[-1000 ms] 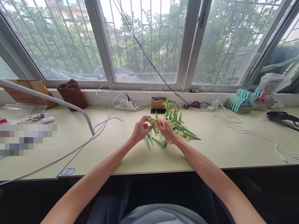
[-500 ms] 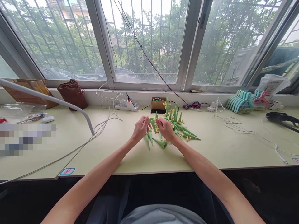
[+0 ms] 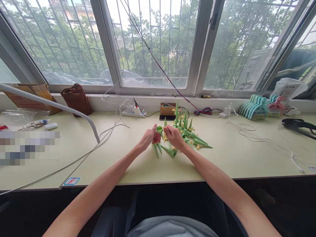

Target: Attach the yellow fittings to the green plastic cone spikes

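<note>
My left hand (image 3: 150, 136) is closed around a green plastic watering spike (image 3: 160, 129), its wide open mouth up and facing me. Close by its rim on the right, my right hand (image 3: 173, 135) is pinched; whatever lies between those fingertips is hidden. Below the hands, more green spikes (image 3: 156, 151) lie with their points toward me, and another spike (image 3: 170, 151) turns its open end my way. To the right of my right hand is a pile of green spikes (image 3: 195, 135) with yellow valves (image 3: 198, 147), several of them standing upright.
Behind the spikes are a small cardboard box (image 3: 168, 108) and a dark phone (image 3: 167, 118). A white power strip (image 3: 134, 113) and loose cables (image 3: 108, 131) lie left. Teal clips or hangers (image 3: 254, 108) stand far right. The table's front edge (image 3: 158, 183) runs under my forearms.
The spike between my hands has shifted slightly left and tilted its mouth more toward me. My left hand has turned and opened its grip angle around it; my right hand has barely moved.
</note>
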### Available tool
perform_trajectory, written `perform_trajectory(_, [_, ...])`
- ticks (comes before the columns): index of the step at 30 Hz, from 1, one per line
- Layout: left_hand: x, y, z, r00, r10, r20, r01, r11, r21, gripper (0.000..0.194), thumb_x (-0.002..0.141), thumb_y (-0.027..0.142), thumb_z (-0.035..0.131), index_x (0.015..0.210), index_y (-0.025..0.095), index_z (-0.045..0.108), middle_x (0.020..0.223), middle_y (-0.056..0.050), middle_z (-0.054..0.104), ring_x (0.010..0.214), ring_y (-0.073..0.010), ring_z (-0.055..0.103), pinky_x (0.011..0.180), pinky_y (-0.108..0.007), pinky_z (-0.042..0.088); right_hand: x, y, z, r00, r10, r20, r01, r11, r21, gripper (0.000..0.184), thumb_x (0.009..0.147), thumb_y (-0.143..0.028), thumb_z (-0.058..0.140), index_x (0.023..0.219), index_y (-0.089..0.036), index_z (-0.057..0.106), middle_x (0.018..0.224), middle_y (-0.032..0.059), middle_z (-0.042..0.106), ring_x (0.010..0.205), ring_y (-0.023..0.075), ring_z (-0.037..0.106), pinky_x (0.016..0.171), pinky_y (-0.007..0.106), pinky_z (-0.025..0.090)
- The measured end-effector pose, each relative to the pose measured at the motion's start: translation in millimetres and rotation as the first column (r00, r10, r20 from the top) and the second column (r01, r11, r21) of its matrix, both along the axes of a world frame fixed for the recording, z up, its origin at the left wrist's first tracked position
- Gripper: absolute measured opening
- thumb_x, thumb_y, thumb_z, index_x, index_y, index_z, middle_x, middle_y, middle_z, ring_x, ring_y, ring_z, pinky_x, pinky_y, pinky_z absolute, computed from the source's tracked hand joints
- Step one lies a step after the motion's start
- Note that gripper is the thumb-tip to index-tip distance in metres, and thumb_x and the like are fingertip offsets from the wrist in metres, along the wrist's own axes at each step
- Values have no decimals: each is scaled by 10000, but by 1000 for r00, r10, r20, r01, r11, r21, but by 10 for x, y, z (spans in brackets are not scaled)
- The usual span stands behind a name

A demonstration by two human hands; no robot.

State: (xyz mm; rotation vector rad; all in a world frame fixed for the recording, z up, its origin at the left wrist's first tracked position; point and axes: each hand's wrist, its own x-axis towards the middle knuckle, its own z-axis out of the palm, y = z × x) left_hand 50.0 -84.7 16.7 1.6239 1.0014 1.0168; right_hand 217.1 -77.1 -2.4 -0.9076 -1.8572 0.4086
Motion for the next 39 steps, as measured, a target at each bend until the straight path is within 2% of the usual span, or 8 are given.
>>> perform_trajectory(4, [-5, 4, -10, 1000, -7, 19, 7, 1000, -19, 747, 868, 736, 366, 510, 136, 627, 516, -107, 625, 395, -126, 471, 381, -246, 331, 5, 9, -2, 1000, 0, -11, 0, 1000, -6, 391, 992, -476, 331, 694, -224, 347, 583, -36, 406, 537, 120, 342, 553, 262, 301])
perform_trajectory(10, [-7, -9, 1, 999, -24, 35, 25, 999, -36, 711, 859, 728, 408, 615, 116, 676, 603, -110, 655, 417, -114, 471, 404, -247, 318, 10, 36, -12, 1000, -12, -18, 12, 1000, 4, 393, 995, -467, 330, 689, -222, 347, 597, -30, 443, 539, 119, 365, 561, 262, 304])
perform_trajectory(16, [-7, -15, -9, 1000, -1, 24, 0, 1000, 12, 611, 842, 690, 496, 691, 117, 642, 694, -108, 672, 433, -103, 478, 411, -243, 330, 20, 48, -13, 1000, -21, -14, 21, 1000, -6, 388, 992, -445, 346, 677, -219, 364, 579, -34, 428, 530, 117, 367, 566, 264, 308])
perform_trajectory(23, [-32, 14, -41, 996, 14, -92, -3, 993, 116, 534, 849, 670, 516, 673, 166, 509, 494, 1, 536, 407, -94, 453, 425, -221, 332, 43, 68, -22, 1000, -19, -7, 19, 1000, -17, 402, 995, -449, 335, 668, -217, 362, 581, -28, 444, 527, 115, 380, 556, 263, 301])
perform_trajectory(30, [-41, -1, -57, 989, 39, -145, -7, 977, 213, 431, 841, 599, 583, 862, 169, 597, 512, 28, 518, 458, -109, 496, 428, -211, 361, 59, 89, -36, 1000, -22, -2, 22, 1000, -19, 416, 1003, -439, 335, 651, -219, 355, 565, -27, 417, 512, 119, 351, 539, 274, 283])
perform_trajectory(34, [-14, -22, -54, 989, 56, -140, -12, 954, 300, 406, 818, 558, 629, 921, 166, 617, 669, 3, 590, 498, -97, 520, 453, -215, 416, 60, 95, -44, 999, -34, 5, 34, 999, -21, 416, 1002, -425, 341, 640, -218, 347, 549, -32, 384, 510, 121, 327, 537, 281, 271])
perform_trajectory(37, [2, -5, -91, 985, 102, -138, -37, 912, 408, 368, 822, 526, 637, 924, 172, 619, 878, -33, 629, 530, -74, 515, 488, -219, 463, 60, 105, -55, 999, -35, 12, 35, 999, -13, 422, 999, -429, 342, 632, -220, 322, 543, -33, 370, 510, 121, 315, 532, 284, 262])
perform_trajectory(39, [6, 16, -122, 979, 131, -154, -46, 885, 464, 334, 837, 504, 630, 907, 178, 618, 934, -40, 613, 554, -69, 519, 496, -213, 471, 58, 112, -60, 999, -35, 22, 35, 999, -9, 425, 999, -428, 336, 629, -220, 313, 542, -32, 367, 510, 122, 312, 534, 286, 261])
